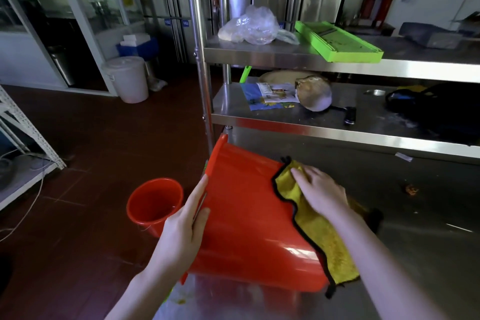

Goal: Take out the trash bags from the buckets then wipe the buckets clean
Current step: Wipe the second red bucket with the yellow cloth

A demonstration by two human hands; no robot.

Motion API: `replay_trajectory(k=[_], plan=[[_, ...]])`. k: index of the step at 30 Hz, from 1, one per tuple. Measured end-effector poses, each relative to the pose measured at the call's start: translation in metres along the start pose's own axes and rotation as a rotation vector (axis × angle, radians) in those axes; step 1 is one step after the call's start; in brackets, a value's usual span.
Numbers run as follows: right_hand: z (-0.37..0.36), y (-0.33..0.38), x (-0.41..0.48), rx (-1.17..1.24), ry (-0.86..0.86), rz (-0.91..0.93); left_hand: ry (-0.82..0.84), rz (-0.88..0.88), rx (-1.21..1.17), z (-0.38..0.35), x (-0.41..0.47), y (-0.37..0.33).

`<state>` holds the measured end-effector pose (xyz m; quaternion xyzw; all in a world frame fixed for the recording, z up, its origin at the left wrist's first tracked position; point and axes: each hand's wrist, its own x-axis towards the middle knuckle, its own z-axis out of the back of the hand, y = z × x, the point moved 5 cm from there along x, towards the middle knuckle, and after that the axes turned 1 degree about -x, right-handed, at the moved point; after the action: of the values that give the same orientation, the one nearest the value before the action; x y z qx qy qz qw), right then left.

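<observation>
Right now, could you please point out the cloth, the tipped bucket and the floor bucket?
cloth point(330, 241): head view, middle of its yellow pile.
tipped bucket point(246, 215): head view, red outer wall.
floor bucket point(155, 201): head view, inner wall.

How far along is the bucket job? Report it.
Done: no trash bag shows in the floor bucket or on the tipped bucket. In hand: left hand grips the tipped bucket's rim on the steel table; right hand presses a yellow cloth on its outer wall. Left: the floor bucket; whether wiped, cannot tell.
</observation>
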<state>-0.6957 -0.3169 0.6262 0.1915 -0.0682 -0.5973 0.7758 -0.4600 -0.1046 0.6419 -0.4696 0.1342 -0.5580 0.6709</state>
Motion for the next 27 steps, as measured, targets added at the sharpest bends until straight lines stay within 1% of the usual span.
replay_trajectory(k=[1,3,5,7,8,9,11,14,15,16,18,20,21,24,26,27], plan=[[0.002,0.003,0.005,0.014,0.045,-0.03,-0.006,-0.005,0.0,0.0,-0.004,0.0],[0.0,0.035,0.008,0.01,0.048,0.028,-0.026,-0.029,-0.005,-0.002,-0.005,-0.001],[-0.011,0.088,-0.003,-0.011,0.0,0.221,-0.038,-0.034,-0.006,-0.002,-0.001,0.0],[-0.023,0.132,-0.03,-0.058,-0.115,0.443,0.002,-0.006,-0.013,0.002,0.005,0.003],[-0.028,0.145,-0.044,-0.097,-0.183,0.522,0.025,0.032,-0.04,0.007,0.009,0.005],[-0.032,0.152,-0.055,-0.135,-0.248,0.564,0.034,0.075,-0.061,0.011,0.014,0.006],[-0.042,0.155,-0.072,-0.174,-0.342,0.582,-0.001,0.149,-0.017,0.014,0.035,0.005],[-0.062,0.157,-0.095,-0.183,-0.392,0.658,-0.073,0.274,0.193,0.003,0.079,0.004],[-0.064,0.156,-0.098,-0.177,-0.403,0.674,-0.099,0.294,0.221,0.0,0.088,0.002],[-0.064,0.152,-0.097,-0.177,-0.406,0.674,-0.117,0.282,0.208,-0.004,0.092,-0.001],[-0.059,0.139,-0.088,-0.198,-0.39,0.641,-0.138,0.203,0.121,-0.003,0.084,-0.008],[-0.052,0.115,-0.078,-0.221,-0.371,0.558,-0.169,0.134,0.086,0.0,0.067,-0.008],[-0.047,0.099,-0.072,-0.217,-0.362,0.486,-0.188,0.116,0.089,0.001,0.058,-0.006],[-0.026,0.04,-0.042,-0.138,-0.313,0.185,-0.208,0.106,0.041,-0.002,0.032,0.0],[-0.013,0.014,-0.016,-0.056,-0.172,0.039,-0.199,0.129,-0.012,-0.004,0.02,0.003],[-0.009,0.012,-0.005,-0.028,-0.112,0.009,-0.198,0.134,-0.029,-0.005,0.018,0.005]])
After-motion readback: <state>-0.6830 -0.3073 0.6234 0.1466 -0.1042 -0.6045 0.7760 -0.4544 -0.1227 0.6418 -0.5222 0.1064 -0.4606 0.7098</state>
